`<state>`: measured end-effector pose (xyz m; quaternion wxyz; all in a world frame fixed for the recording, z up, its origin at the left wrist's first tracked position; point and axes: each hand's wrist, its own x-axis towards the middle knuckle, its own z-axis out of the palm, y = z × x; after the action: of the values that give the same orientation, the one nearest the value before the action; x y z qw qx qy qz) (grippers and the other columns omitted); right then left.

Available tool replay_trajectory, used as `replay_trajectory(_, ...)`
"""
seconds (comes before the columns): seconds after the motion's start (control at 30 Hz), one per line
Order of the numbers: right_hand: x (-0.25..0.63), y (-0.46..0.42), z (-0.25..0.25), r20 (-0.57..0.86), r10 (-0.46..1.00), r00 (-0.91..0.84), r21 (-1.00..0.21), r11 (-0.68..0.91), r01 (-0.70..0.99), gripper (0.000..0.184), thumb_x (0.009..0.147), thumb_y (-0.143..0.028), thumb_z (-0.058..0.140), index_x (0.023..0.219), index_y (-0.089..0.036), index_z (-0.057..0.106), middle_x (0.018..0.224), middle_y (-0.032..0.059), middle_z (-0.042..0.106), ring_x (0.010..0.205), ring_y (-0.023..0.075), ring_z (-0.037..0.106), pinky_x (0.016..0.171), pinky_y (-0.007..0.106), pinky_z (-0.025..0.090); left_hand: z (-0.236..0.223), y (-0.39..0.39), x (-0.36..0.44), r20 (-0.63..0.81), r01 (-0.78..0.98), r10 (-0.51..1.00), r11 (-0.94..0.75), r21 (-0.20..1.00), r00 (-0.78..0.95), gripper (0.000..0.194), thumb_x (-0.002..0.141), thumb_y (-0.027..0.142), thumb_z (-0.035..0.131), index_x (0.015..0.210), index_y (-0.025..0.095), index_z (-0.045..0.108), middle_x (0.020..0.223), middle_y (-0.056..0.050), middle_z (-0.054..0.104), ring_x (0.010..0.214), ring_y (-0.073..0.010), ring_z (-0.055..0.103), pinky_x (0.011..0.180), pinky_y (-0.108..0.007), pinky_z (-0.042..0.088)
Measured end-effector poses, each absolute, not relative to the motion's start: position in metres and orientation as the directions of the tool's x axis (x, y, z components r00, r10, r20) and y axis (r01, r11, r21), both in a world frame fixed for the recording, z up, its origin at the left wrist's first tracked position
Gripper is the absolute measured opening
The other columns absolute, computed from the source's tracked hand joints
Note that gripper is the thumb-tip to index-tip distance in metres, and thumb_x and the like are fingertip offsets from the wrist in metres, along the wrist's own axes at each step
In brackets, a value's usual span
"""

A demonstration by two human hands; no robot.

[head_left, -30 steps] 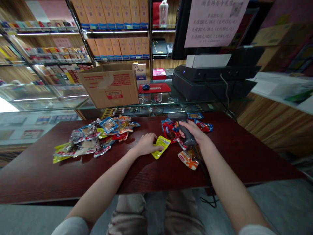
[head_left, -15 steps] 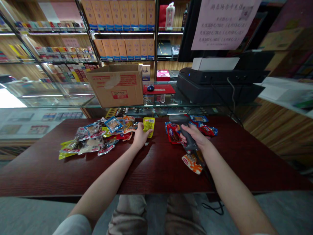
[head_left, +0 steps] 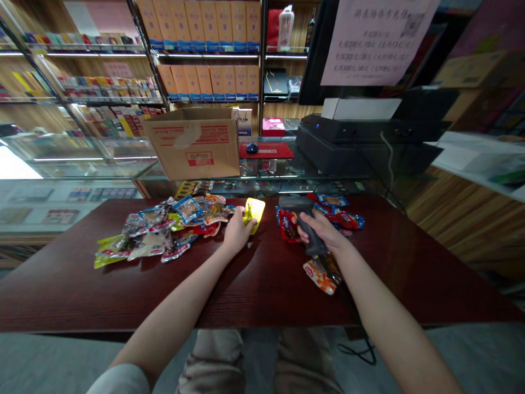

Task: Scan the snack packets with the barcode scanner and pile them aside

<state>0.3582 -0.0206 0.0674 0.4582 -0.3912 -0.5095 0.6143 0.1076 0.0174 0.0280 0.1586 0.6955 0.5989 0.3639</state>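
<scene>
My left hand (head_left: 238, 232) pinches a small yellow snack packet (head_left: 255, 212) by its left side, just above the table; the packet's face is brightly lit. To the left of it lies a heap of mixed snack packets (head_left: 151, 227) in clear, blue, red and yellow wrappers. My right hand (head_left: 322, 231) is wrapped round the grip of a dark grey barcode scanner (head_left: 309, 219), its head pointing left toward the yellow packet. Under and behind the scanner are red and blue packets (head_left: 289, 224). An orange and white packet (head_left: 320, 276) lies below my right hand, partly covered by the scanner's cable.
A cardboard box (head_left: 194, 143) stands on the glass counter behind the dark red table (head_left: 262, 290). Beside it are a mouse (head_left: 251, 148) on a red mat, a black cash drawer (head_left: 361, 148) and a monitor bearing a paper sign (head_left: 375, 41). A cable loop hangs below the table's front edge.
The yellow packet has tilted and shifted slightly right in my left hand, and its face is now brightly lit. The scanner in my right hand has moved slightly left.
</scene>
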Motion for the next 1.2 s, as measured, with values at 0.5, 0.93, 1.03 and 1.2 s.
replay_trajectory(0.5, 0.363, -0.021, 0.072, -0.082, 0.97, -0.229, -0.989, -0.108, -0.104, 0.046, 0.075, -0.059, 0.072, 0.091, -0.018, 0.057, 0.045, -0.005, 0.051, 0.037, 0.0096, 0.044, 0.039, 0.021, 0.037, 0.059, 0.003, 0.075, 0.442, 0.986, 0.895, -0.125, 0.112, 0.063, 0.037, 0.083, 0.017, 0.05, 0.116, 0.008, 0.065, 0.128, -0.026, 0.058, 0.13, -0.0443, 0.042, 0.11, -0.065, 0.025)
replay_trajectory(0.93, 0.416, -0.009, 0.077, -0.025, 0.995, 0.094, -0.996, -0.017, -0.084, 0.035, 0.075, -0.044, 0.077, 0.091, -0.018, 0.058, 0.058, -0.0008, 0.06, 0.043, 0.0107, 0.05, 0.037, 0.022, 0.043, 0.037, 0.005, 0.065, 0.259, 0.957, 0.925, -0.29, 0.003, 0.28, 0.035, 0.085, 0.008, 0.041, 0.1, 0.015, 0.072, 0.121, -0.02, 0.066, 0.128, -0.0357, 0.052, 0.116, -0.059, 0.022)
replay_trajectory(1.03, 0.428, -0.008, 0.076, -0.05, 0.984, 0.173, -0.996, -0.037, -0.082, 0.033, 0.075, -0.039, 0.078, 0.091, -0.018, 0.058, 0.061, 0.0007, 0.062, 0.042, 0.0101, 0.05, 0.036, 0.022, 0.043, 0.038, 0.002, 0.071, 0.298, 0.95, 0.91, -0.31, 0.027, 0.289, 0.036, 0.083, 0.007, 0.042, 0.102, 0.016, 0.072, 0.128, -0.021, 0.063, 0.131, -0.038, 0.05, 0.115, -0.064, 0.019)
replay_trajectory(1.2, 0.434, -0.004, 0.068, -0.088, 0.982, 0.165, -0.993, -0.075, -0.088, 0.03, 0.077, -0.038, 0.076, 0.091, -0.018, 0.059, 0.056, 0.0003, 0.062, 0.041, 0.0112, 0.052, 0.037, 0.021, 0.044, 0.043, 0.006, 0.11, 0.336, 0.843, 0.833, -0.512, 0.164, 0.44, 0.04, 0.087, 0.015, 0.046, 0.123, 0.017, 0.063, 0.143, -0.018, 0.054, 0.134, -0.031, 0.05, 0.118, -0.052, 0.025)
